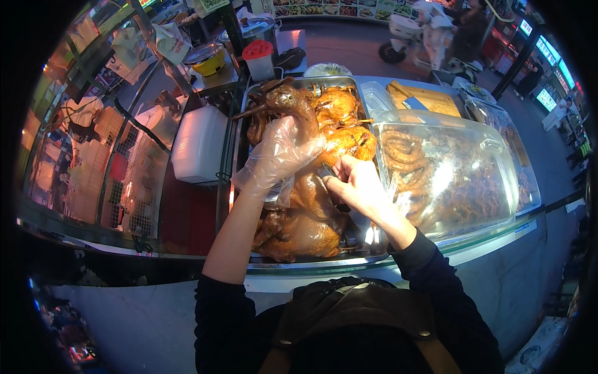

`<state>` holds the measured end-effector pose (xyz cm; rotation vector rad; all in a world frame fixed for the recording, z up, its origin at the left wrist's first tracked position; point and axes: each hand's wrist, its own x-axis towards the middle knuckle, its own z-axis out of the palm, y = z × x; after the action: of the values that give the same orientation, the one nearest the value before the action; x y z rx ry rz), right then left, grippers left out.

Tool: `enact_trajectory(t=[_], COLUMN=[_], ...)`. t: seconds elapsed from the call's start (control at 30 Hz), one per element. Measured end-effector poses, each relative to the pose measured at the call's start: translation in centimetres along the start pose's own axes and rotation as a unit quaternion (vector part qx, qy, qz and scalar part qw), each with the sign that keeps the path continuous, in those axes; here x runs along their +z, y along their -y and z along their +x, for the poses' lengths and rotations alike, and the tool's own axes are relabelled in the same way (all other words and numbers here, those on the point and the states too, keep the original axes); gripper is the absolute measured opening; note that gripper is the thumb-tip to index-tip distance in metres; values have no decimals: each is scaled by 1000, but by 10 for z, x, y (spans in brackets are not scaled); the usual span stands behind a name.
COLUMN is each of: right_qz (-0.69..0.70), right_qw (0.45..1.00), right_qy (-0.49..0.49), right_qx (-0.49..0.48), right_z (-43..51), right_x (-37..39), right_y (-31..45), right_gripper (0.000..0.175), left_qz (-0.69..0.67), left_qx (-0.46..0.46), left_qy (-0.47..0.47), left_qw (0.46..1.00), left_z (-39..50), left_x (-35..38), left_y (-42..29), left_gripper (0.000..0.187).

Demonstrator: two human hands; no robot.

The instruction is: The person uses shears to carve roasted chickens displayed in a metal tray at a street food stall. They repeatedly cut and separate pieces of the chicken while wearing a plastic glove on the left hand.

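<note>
My left hand (285, 147), in a clear plastic glove, grips a brown roasted bird (306, 112) by its neck end over a steel tray (378, 180). Bare of any glove, my right hand (352, 180) is closed on a small tool with a dark handle, held against the bird's side; its exact kind cannot be told. Below my hands lies a large glossy brown roasted bird (299, 233) in the tray. Golden roasted birds (343, 140) lie beyond my right hand.
A clear domed cover (467, 159) stands over coiled sausages (402, 149) and other meat on the right. Behind it are a wooden cutting board (434, 100) and a cleaver (413, 103). Stacked white plastic containers (200, 142) stand left, a red-lidded tub (258, 61) at the back. A person stands by a scooter (406, 28).
</note>
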<state>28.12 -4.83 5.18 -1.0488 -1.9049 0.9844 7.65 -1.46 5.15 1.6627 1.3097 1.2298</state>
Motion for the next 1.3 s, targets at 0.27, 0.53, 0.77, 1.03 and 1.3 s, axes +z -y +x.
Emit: enact_trajectory(t=[0.27, 0.53, 0.77, 1.03, 1.3], right_qz=[-12, -21, -3, 20, 49], right_qw=[1000, 1000, 999, 998, 999], right_qy=[-1, 2, 12, -2, -10], right_qx=[27, 14, 48, 58, 13], right_z=[1, -4, -1, 0, -3], right_x=[3, 2, 1, 6, 11], right_y=[3, -1, -1, -5, -21], right_gripper=[24, 24, 24, 23, 21], left_qz=[1, 2, 7, 22, 17], left_qx=[8, 7, -1, 2, 6], left_qy=[-5, 4, -5, -2, 1], left_qw=[1000, 1000, 1000, 1000, 1000], left_z=[1, 0, -1, 0, 1], left_x=[1, 0, 2, 1, 1], left_y=[3, 0, 2, 6, 10], left_gripper=[28, 29, 30, 30, 31])
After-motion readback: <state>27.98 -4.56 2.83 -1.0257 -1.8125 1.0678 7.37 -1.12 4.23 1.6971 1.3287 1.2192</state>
